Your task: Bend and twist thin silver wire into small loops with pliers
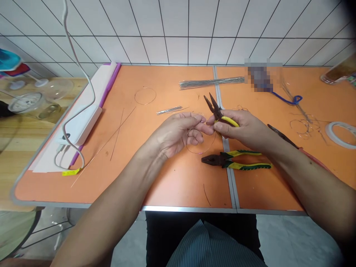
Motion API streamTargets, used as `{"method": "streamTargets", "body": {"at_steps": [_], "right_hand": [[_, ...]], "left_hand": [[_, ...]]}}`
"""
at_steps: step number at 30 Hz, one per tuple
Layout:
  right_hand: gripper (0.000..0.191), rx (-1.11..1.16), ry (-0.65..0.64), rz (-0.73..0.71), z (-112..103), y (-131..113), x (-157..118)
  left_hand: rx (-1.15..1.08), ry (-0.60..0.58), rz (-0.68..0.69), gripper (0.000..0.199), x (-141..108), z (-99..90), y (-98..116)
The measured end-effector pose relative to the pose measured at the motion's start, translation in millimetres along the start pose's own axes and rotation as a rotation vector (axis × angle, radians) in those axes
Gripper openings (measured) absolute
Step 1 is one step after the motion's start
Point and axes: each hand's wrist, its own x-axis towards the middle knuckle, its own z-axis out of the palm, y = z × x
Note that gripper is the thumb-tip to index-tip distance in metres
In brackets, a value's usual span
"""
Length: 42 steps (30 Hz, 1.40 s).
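My left hand (186, 131) pinches a thin wire ring (207, 150) that hangs below its fingers over the orange table (172, 185). Touching it at the fingertips, my right hand (236, 122) holds needle-nose pliers with yellow handles (215, 107), their jaws parted and pointing up and away. Whether the right fingertips also grip the wire is too small to tell. Just below the hands lie combination pliers with yellow-green handles (236, 160). Short wire pieces (169, 110) rest beyond my left hand, and another wire ring (145, 96) lies farther left.
A bundle of long wires (211, 82) lies at the back. At right are tangled wires (306, 126), a red-handled tool (311, 157), a tape roll (342, 134) and a glass (338, 72). On the left, a white power strip (80, 128) with its cable sits near long loose wires (111, 137).
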Motion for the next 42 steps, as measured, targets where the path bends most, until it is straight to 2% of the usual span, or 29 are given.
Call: {"method": "streamTargets", "body": {"at_steps": [6, 15, 20, 24, 27, 30, 35, 42], "right_hand": [[0.038, 0.190, 0.089, 0.075, 9, -2, -1], [0.027, 0.289, 0.258, 0.076, 10, 0, -1], [0.029, 0.399, 0.234, 0.055, 13, 2, 0], [0.036, 0.443, 0.184, 0.047, 16, 0, -1], [0.040, 0.506, 0.146, 0.060, 17, -3, -2], [0.045, 0.574, 0.117, 0.079, 19, -4, -3], [0.045, 0.591, 0.104, 0.083, 19, -5, -4], [0.039, 0.378, 0.062, 0.011, 13, -4, -7]], "left_hand": [[0.023, 0.033, 0.057, 0.016, 1, -0.1, -4], [0.255, 0.143, 0.310, 0.025, -7, 7.6, -9], [0.317, 0.243, 0.423, 0.025, -5, 10.4, -19], [0.437, 0.395, 0.632, 0.017, -2, 10.2, -27], [0.458, 0.349, 0.753, 0.020, -3, 9.9, -28], [0.409, 0.264, 0.754, 0.022, -4, 9.5, -27], [0.336, 0.257, 0.663, 0.017, -1, 9.5, -26], [0.283, 0.235, 0.698, 0.019, 2, 6.7, -26]]}}
